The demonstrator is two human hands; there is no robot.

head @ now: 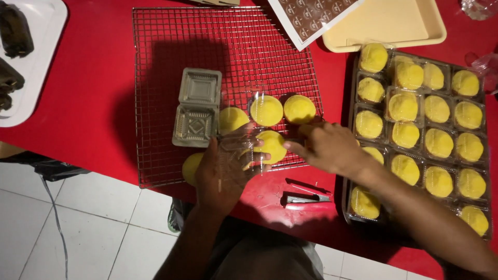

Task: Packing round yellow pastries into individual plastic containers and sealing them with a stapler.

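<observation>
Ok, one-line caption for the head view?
Both hands pack a yellow cake into a clear clamshell box on a wire rack.

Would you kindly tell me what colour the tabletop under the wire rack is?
Red; the tabletop shows plainly in the head view.

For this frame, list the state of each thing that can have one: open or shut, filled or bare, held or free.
Clear plastic hinged box: open, empty, lying on the wire rack.
Square wire cooling rack: mostly bare, a few round yellow cakes on its near edge.
Dark tray of boxed yellow cakes: nearly full.
Beige plastic tray: empty.
Left hand: holding a clear box over a cake.
Right hand: touching that box.
</observation>
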